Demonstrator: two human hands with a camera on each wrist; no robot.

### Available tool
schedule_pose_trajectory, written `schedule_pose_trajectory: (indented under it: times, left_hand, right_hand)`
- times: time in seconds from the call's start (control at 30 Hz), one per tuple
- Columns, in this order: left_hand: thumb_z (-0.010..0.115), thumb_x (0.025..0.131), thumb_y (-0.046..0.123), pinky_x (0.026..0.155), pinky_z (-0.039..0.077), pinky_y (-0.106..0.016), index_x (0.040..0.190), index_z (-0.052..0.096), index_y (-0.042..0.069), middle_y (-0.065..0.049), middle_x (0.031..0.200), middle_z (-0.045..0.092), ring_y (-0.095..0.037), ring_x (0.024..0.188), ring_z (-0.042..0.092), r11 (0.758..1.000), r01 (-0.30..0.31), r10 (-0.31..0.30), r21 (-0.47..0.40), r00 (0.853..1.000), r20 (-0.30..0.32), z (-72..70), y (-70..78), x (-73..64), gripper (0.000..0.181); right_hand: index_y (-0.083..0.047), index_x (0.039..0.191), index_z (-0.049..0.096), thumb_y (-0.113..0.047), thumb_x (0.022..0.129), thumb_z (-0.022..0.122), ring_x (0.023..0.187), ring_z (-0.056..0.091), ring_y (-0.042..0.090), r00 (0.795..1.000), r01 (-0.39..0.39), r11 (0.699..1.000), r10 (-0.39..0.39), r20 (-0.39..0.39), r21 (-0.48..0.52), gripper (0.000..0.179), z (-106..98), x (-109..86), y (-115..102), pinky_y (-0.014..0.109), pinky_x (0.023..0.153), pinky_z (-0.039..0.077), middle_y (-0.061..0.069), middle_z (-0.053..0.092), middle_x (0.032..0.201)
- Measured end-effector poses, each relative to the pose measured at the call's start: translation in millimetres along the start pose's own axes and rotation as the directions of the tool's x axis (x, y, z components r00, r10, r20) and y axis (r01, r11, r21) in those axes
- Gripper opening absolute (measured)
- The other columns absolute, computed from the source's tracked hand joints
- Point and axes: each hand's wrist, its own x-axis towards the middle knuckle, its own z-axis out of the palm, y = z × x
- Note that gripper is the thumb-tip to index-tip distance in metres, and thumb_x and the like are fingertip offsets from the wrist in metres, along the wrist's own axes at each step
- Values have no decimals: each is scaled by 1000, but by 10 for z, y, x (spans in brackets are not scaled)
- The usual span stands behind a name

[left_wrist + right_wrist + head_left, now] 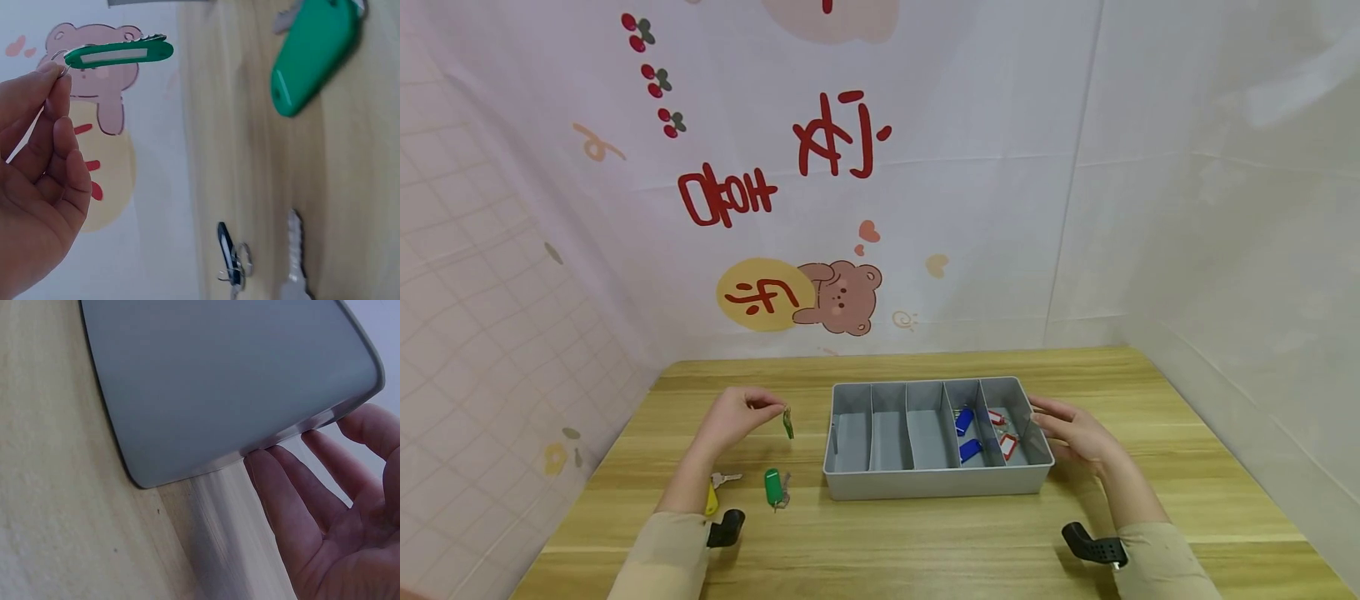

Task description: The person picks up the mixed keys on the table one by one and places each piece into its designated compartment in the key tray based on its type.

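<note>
Wooden table (925,550), gray tray (936,485), yellow tag (712,500)

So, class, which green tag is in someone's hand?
The green tag held by the left hand; the other green tag lies on the table, left of the tray.

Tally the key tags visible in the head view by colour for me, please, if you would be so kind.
Green tags: 2
Blue tags: 2
Red tags: 2
Yellow tag, partly hidden: 1
Total: 7
</note>
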Motion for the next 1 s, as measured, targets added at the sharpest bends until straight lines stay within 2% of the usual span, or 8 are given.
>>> schedule_pose_trajectory:
  times: [0.3,0.53,0.73,1.0]
  left_hand:
    - [74,91,23,60,47,-32,95,79,12,0,90,70,-19,72,56,999,-38,37,-6,999,-39,-23,202,-3,12]
    - [75,91,22,59,46,-30,95,79,12,0,89,70,-18,71,55,999,-41,39,-17,997,-70,-23,361,-18,12]
    - [75,90,22,58,46,-31,93,80,14,1,89,71,-19,70,55,996,-86,84,-22,991,-103,-18,499,-5,10]
    - [75,90,22,61,46,-32,94,80,12,1,89,71,-20,73,55,990,-136,132,-30,985,-112,-28,646,44,12]
  right_hand:
    - [6,153,25,-17,103,54,105,63,17,1000,3,1000,-3,4,-5,62,9,-2,-6,39,86,55,20,52,137]
    - [6,153,25,-17,103,54,105,63,18,1000,2,1000,-2,6,1,62,19,-6,-7,39,86,55,19,53,136]
    - [6,153,25,-17,103,55,105,63,18,1000,-3,1000,3,4,2,63,14,-9,-4,39,86,55,17,54,135]
    - [8,152,24,-16,103,55,105,64,18,1000,8,1000,-8,5,9,63,8,-14,-10,39,87,55,16,54,134]
